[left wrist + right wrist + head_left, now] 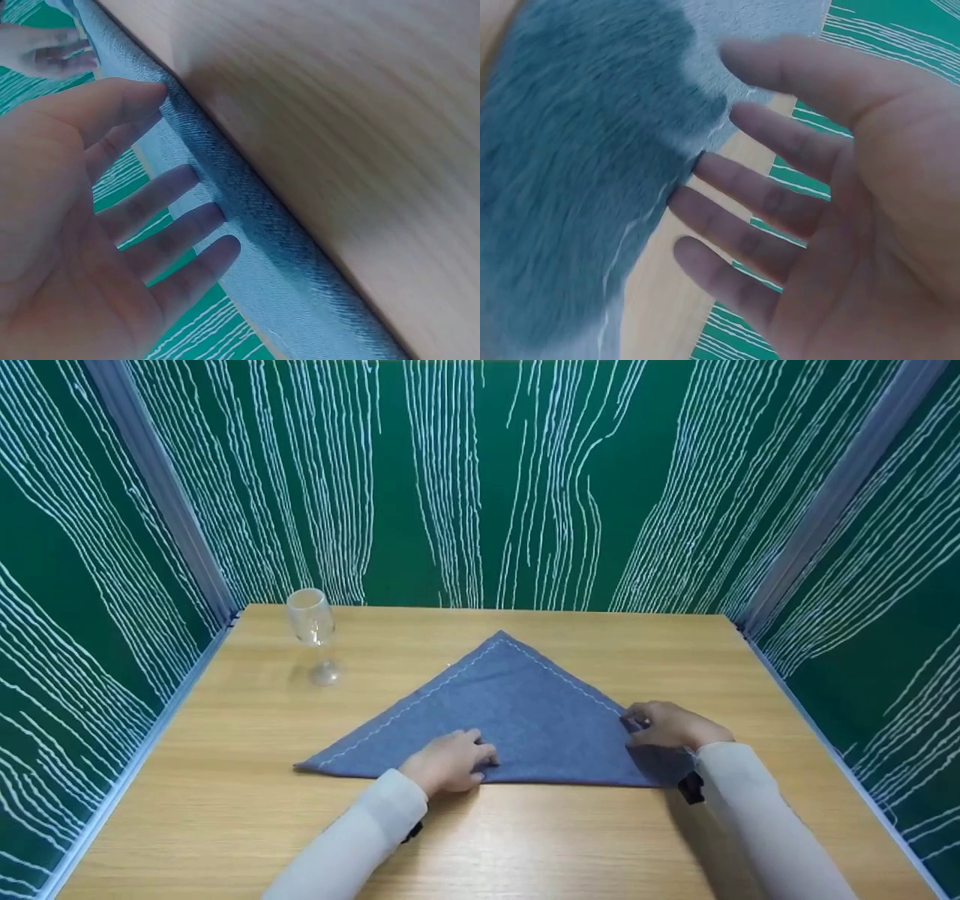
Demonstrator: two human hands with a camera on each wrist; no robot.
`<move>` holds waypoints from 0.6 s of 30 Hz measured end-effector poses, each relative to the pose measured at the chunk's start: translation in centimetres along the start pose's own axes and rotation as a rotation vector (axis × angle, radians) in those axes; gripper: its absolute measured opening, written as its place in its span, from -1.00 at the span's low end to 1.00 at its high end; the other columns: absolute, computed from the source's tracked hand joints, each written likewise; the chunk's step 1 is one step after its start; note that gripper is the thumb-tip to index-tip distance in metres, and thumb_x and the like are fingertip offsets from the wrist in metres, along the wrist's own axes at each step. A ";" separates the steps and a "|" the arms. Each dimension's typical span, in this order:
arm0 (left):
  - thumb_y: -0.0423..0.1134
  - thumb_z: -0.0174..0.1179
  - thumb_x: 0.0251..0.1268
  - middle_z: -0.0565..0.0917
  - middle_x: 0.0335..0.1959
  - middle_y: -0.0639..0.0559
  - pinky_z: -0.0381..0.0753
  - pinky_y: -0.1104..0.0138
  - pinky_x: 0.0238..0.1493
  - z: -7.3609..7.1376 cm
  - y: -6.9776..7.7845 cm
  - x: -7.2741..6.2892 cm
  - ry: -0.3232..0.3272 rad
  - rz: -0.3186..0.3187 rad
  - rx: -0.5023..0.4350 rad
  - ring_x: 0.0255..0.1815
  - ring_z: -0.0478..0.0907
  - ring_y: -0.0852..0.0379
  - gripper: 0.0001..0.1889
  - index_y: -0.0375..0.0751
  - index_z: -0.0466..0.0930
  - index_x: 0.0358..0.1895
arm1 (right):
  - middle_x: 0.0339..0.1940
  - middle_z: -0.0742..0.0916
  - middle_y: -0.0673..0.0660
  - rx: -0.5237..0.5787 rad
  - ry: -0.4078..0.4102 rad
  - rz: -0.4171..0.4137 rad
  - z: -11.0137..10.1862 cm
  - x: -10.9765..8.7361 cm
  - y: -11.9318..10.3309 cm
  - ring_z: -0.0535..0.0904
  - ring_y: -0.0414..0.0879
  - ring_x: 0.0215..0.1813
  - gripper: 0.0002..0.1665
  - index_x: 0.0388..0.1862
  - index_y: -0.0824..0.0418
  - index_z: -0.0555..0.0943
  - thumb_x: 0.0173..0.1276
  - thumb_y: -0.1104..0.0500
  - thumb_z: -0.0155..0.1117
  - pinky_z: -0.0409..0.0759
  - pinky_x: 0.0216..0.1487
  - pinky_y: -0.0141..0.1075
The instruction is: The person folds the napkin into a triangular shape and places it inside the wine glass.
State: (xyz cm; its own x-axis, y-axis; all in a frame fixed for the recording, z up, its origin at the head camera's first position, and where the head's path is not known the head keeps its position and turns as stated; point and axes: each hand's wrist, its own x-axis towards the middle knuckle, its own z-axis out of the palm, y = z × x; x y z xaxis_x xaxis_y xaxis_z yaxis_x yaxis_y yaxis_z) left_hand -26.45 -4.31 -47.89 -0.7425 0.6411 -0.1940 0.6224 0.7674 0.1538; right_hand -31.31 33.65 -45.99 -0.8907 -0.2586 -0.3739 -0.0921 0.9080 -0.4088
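A blue-grey cloth (525,712) with pale stitching along its two slanted sides lies on the table as a triangle, its point at the back. At the middle of its long front fold, my left hand (454,761) touches the cloth with loosely spread fingers. The left wrist view shows the thumb and fingertips of that hand (82,217) along the rounded fold (247,187). My right hand (671,725) is at the cloth's right slanted side. Seen from the right wrist, its fingers (757,187) are spread and fairly straight, with some fingertips at the stitched edge (641,217).
A clear stemmed glass (313,630) stands upright at the back left of the wooden table (225,780). Green panels (390,510) with white wavy lines rise behind the table and on both sides.
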 end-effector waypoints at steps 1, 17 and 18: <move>-0.14 0.17 0.48 0.50 0.16 -0.07 0.51 0.10 0.22 0.1 0.0 0.0 -0.001 0.001 -0.001 0.19 0.49 -0.07 -0.68 0.15 0.58 0.24 | 0.33 0.52 0.36 0.017 0.008 -0.005 0.0 0.3 0.0 0.46 0.27 0.27 -0.34 0.39 0.20 0.48 0.39 -0.01 0.34 0.40 0.22 0.28; -0.15 0.18 0.46 0.47 0.28 -0.04 0.47 0.08 0.28 0.1 0.1 -0.2 0.005 -0.010 -0.029 0.29 0.45 -0.09 -0.66 0.18 0.58 0.25 | -0.06 0.63 0.29 0.252 0.165 0.070 0.8 6.2 -0.5 0.53 0.09 -0.05 -0.43 0.09 0.42 0.53 0.56 -0.10 0.05 0.53 -0.06 -0.06; -0.14 0.17 0.47 0.47 0.29 -0.04 0.46 0.08 0.28 0.1 0.2 -0.2 0.002 -0.013 -0.024 0.29 0.45 -0.08 -0.65 0.17 0.57 0.26 | -0.16 0.61 0.22 0.245 0.163 0.079 0.8 6.4 -0.6 0.51 0.04 -0.13 -0.47 0.01 0.39 0.55 0.55 -0.10 0.05 0.51 -0.13 -0.11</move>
State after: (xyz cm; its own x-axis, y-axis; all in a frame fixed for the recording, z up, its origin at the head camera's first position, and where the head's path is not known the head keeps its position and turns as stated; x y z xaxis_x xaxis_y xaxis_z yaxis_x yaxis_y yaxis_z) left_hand -26.17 -4.33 -47.89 -0.7508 0.6314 -0.1939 0.6069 0.7753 0.1748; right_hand -36.63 31.19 -48.83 -0.9522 -0.1162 -0.2824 0.0729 0.8115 -0.5797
